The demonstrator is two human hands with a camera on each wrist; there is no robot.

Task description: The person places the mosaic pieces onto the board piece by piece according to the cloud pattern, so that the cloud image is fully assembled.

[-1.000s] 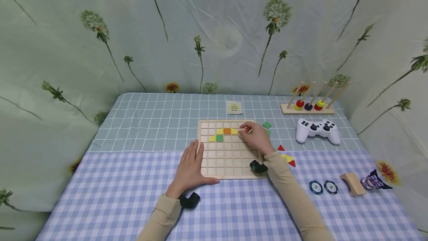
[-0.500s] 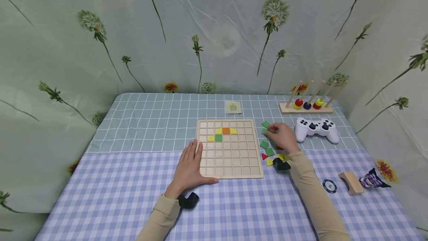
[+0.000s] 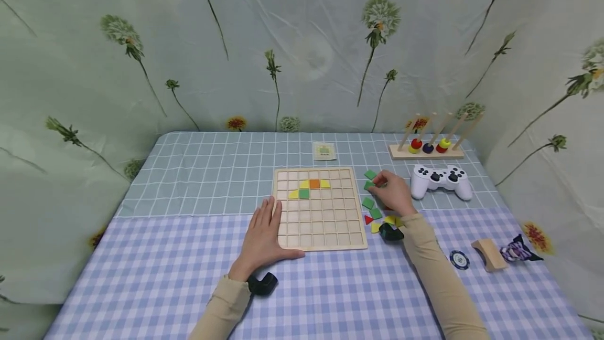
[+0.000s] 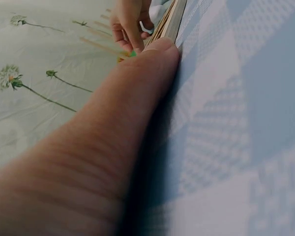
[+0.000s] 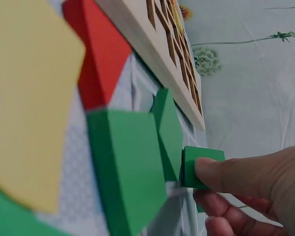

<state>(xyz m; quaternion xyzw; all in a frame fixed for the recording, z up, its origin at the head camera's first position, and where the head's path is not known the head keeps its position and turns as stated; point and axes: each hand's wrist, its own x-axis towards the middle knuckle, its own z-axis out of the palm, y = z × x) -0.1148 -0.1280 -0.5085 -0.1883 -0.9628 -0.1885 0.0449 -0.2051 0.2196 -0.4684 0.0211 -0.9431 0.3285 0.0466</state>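
Right wrist view: my right grip (image 3: 394,192) pinches a green tile (image 5: 190,164) beside the board (image 3: 321,219); a shallow hold could drop it. My spread left grip (image 3: 260,237), pushing, could skew the board.

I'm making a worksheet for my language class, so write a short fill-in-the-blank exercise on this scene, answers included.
1. The tile pinched by the right hand is coloured ____.
2. On the gridded board, besides the green square and the yellow pieces, lies one square coloured ____.
3. The left hand is at the board's near ____ corner.
4. The body of the game controller is coloured ____.

Missing words: green; orange; left; white.
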